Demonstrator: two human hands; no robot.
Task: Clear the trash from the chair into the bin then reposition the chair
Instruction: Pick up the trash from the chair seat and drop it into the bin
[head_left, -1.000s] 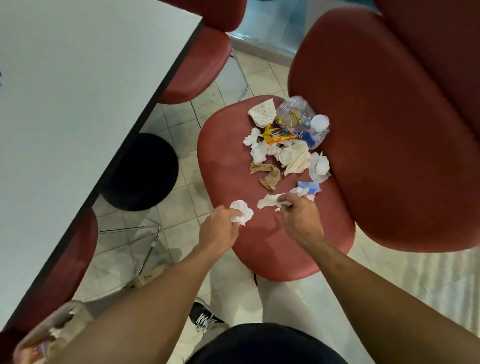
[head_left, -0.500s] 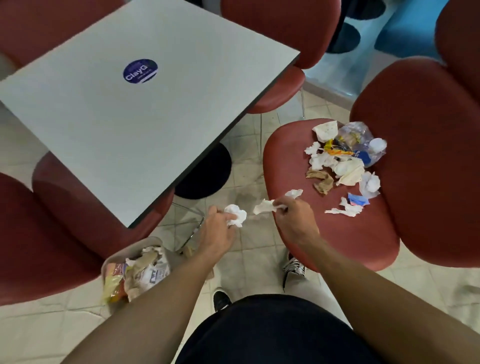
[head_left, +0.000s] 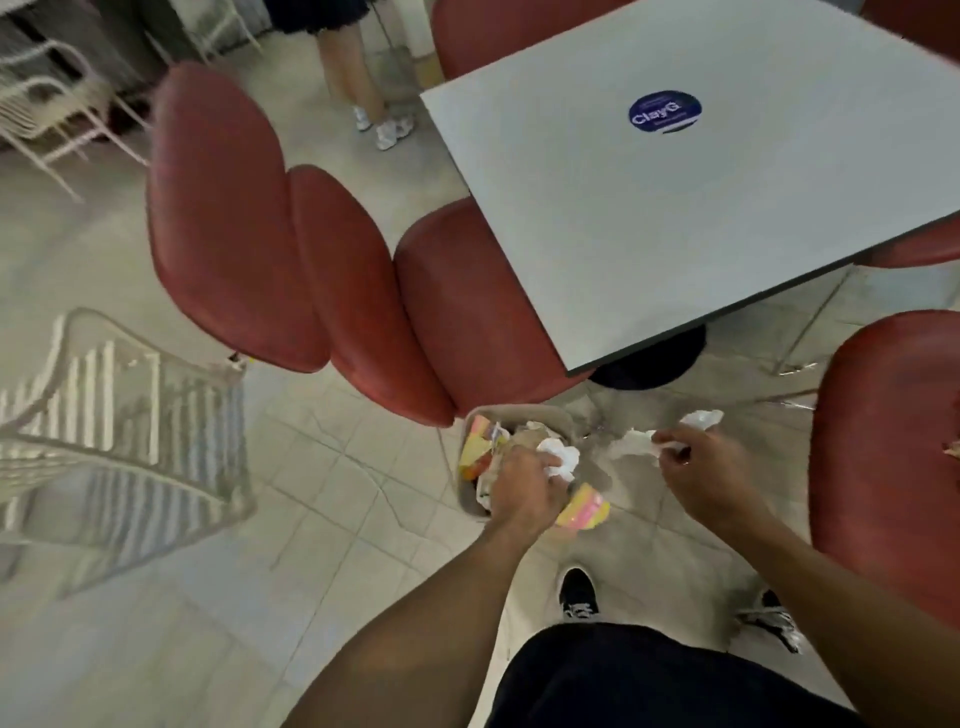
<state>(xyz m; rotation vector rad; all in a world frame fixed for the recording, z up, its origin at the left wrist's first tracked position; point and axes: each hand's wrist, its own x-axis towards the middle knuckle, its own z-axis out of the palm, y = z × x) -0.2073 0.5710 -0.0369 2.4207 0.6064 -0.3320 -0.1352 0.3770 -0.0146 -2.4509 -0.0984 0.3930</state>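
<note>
My left hand (head_left: 524, 488) grips a crumpled white tissue (head_left: 563, 460) directly over the grey bin (head_left: 519, 413), which stands on the floor and holds paper and yellow-pink wrappers. My right hand (head_left: 696, 475) pinches a torn white napkin (head_left: 670, 434) just right of the bin, above the floor tiles. The red chair (head_left: 883, 467) with the trash is at the right edge; only a brown scrap on its seat shows, the rest of the pile is out of frame.
A grey table (head_left: 675, 208) with a blue sticker stands ahead, on a black base (head_left: 649, 364). Red chairs (head_left: 291, 249) crowd the left of the bin. A white wire chair (head_left: 114, 415) sits far left. A person's legs (head_left: 358, 78) stand at the back.
My view has swung left from the chair to the bin. Both hands carried their tissues off the seat; the left hand is now over the bin, the right close beside it.
</note>
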